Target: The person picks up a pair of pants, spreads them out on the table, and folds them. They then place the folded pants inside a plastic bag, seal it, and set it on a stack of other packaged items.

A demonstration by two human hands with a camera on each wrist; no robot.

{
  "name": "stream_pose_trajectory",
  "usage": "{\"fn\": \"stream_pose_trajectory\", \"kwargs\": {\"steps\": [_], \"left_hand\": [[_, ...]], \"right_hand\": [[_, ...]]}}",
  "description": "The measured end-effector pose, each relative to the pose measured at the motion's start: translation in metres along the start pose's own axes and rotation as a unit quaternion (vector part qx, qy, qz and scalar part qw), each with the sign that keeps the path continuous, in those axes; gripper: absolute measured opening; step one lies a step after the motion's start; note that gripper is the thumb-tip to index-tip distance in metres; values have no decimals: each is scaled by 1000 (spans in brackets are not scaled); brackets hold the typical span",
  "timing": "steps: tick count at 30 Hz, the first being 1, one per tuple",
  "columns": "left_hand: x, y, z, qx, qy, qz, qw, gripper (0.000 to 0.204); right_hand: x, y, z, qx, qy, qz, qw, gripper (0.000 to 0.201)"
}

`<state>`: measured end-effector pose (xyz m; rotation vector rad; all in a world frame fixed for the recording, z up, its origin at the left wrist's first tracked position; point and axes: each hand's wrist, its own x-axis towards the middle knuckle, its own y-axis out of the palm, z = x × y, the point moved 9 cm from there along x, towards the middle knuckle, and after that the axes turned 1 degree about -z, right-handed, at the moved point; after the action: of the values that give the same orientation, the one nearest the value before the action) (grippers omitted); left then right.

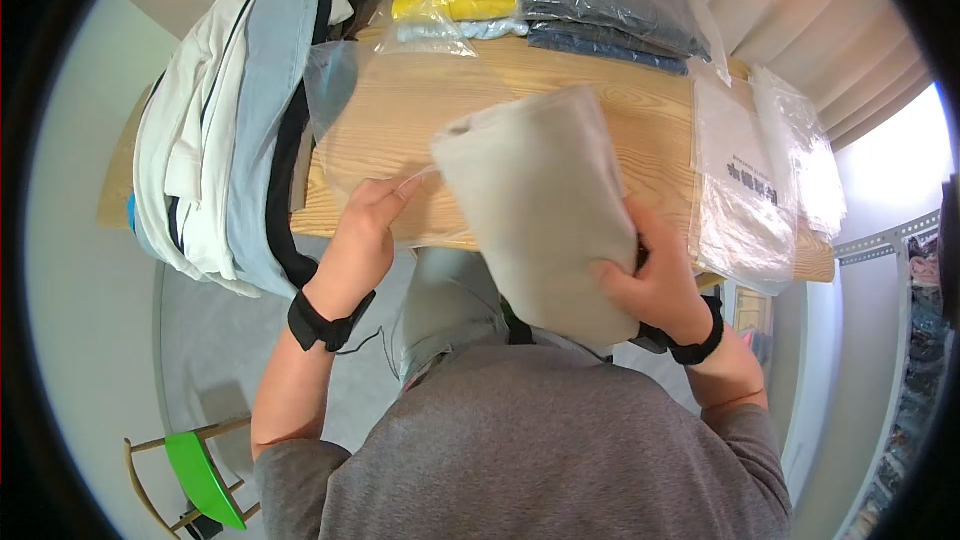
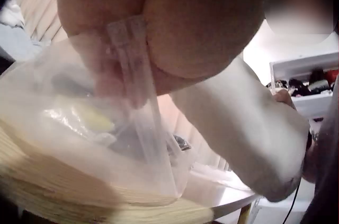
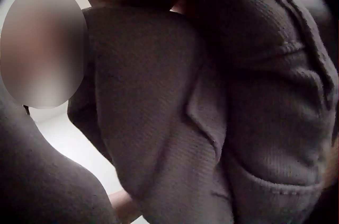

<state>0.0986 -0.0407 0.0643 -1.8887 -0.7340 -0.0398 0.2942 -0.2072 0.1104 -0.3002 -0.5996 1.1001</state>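
A folded beige garment (image 1: 545,210) is held up over the table's front edge by my right hand (image 1: 660,275), its thumb on the near face and fingers behind the right side. The garment's folded layers (image 3: 159,102) fill the right wrist view. My left hand (image 1: 365,230) pinches the edge of a clear plastic bag (image 1: 400,120) that spreads over the wood to the garment's left. In the left wrist view the bag's edge (image 2: 132,49) runs between thumb and fingers of the left hand (image 2: 175,22), and the garment (image 2: 249,123) is beyond.
Bagged folded clothes (image 1: 610,0) and a yellow item (image 1: 455,6) lie along the table's back. White and light blue garments (image 1: 265,120) hang over its left end. Printed plastic bags (image 1: 745,180) lie at the right. A green chair (image 1: 205,480) stands at lower left.
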Motion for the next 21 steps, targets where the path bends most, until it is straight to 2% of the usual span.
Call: {"fn": "stream_pose_trajectory", "kwargs": {"steps": [2, 3, 5, 8, 11, 12, 14, 18, 20, 21], "left_hand": [[3, 1, 4, 1, 4, 27, 1000, 76], [8, -7, 1, -18, -7, 8, 1000, 79], [16, -18, -7, -35, -17, -12, 999, 81], [25, -29, -23, -88, 3, -25, 996, 88], [32, -32, -36, -97, 24, 4, 995, 92], [34, -33, -40, -90, 29, 12, 995, 92], [38, -29, -48, -83, 39, 20, 996, 91], [48, -28, -68, -123, 81, -11, 989, 97], [52, -32, -84, -115, 103, -13, 988, 96], [52, -33, -98, -90, 112, 3, 990, 95]], "right_hand": [[7, 23, 7, -32, 40, 105, 993, 42], [10, 26, 9, -31, 36, 103, 993, 42], [14, 36, 25, -65, -46, 125, 989, 36], [15, 41, 32, -103, -70, 158, 980, 33], [16, 41, 32, -144, -94, 161, 972, 32], [17, 39, 32, -146, -93, 157, 972, 32], [20, 39, 20, -135, -26, 182, 974, 33], [22, 38, 22, -185, -66, 194, 961, 36], [29, 31, 13, -155, -20, 194, 969, 41], [34, 28, 12, -155, -22, 189, 969, 41]]}}
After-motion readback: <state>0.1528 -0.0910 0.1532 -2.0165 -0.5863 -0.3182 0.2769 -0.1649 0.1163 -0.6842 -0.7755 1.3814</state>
